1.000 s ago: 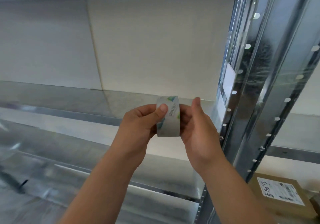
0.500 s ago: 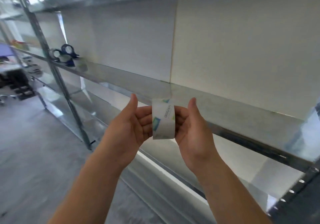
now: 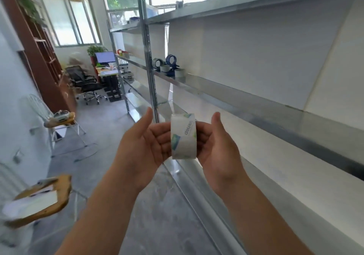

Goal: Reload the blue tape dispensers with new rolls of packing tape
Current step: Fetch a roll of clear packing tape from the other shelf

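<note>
Here, a white-wrapped roll of packing tape with green and blue print [image 3: 183,136] stands on edge in the air between both hands, in front of the long grey metal shelf [image 3: 275,121]. The left hand [image 3: 143,146] cups the roll's left face with curled fingers, its thumb raised straight and clear of the roll. The right hand [image 3: 216,148] grips the right face the same way, fingers curled behind it and thumb pointing up. Well apart from the hands, farther along that shelf beside a perforated steel upright [image 3: 149,67], sits a blue tape dispenser [image 3: 171,62]. A pale tape roll [image 3: 164,68] lies just in front of it. Beyond the shelving, a black office chair [image 3: 86,83] stands near a lit monitor [image 3: 105,57].
</note>
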Motion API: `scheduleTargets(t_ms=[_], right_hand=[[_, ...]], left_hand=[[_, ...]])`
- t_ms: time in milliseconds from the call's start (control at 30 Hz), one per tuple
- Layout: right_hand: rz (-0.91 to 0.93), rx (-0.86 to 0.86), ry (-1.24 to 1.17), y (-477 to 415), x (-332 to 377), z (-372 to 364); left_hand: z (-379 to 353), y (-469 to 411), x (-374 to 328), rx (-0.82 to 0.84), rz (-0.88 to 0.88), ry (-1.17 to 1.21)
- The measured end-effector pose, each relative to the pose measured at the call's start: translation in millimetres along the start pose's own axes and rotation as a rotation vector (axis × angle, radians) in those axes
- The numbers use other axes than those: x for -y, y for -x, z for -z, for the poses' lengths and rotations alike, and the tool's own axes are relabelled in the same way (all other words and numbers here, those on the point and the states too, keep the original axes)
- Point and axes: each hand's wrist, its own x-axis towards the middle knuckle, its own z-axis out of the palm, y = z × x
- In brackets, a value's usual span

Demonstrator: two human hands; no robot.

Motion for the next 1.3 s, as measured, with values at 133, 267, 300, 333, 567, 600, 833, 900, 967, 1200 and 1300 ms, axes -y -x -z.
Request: scheduleTargets(t_ms=[133,267,300,333,567,600,833,900,967,1200,1300], right_hand=[[-0.068,0.055,-0.03,-29.8,-32.9,-55.1],[-0.106,0.088,-0.05,-58.3,-62.3,-104.6],[-0.117,0.093,-0.051,-64.6,-69.0,-115.7],[-0.126,0.099,-0.047,-70.8,-74.9,-125.2],[-0.168,0.141,-0.032,-122.4,-106.1,-169.4],[-0.172,0.148,-0.028,-130.5,-111.1,-173.0],[-0.185,0.186,0.0,-209.7,-149.5,-195.1],[-0.193,0.194,0.005,-240.8,-159.9,-200.3],[-0.203,0.212,0.0,-274.2,-168.1,-205.6],[-0.246,0.241,-0.004,-396.1,-194.3,-219.4],[-0.262,0.235,-0.012,-433.7,-206.7,-228.4]], left_hand=[[61.9,1.4,-18.7,-0.053,-0.024,0.015],[115.8,2.3,-36.8,-0.121,-0.04,0.017],[127.6,1.9,-41.6,-0.134,-0.047,0.017],[138.0,0.7,-46.2,-0.147,-0.049,0.018],[194.3,-20.9,-68.4,-0.222,-0.07,0.005],[201.8,-25.9,-70.4,-0.229,-0.069,-0.006],[252.1,-84.6,-80.9,-0.325,-0.078,-0.054],[267.1,-109.9,-83.9,-0.345,-0.087,-0.048],[281.4,-137.6,-89.9,-0.366,-0.09,-0.038],[323.2,-241.2,-108.3,-0.487,-0.087,-0.055],[341.7,-271.3,-111.7,-0.506,-0.083,-0.057]])
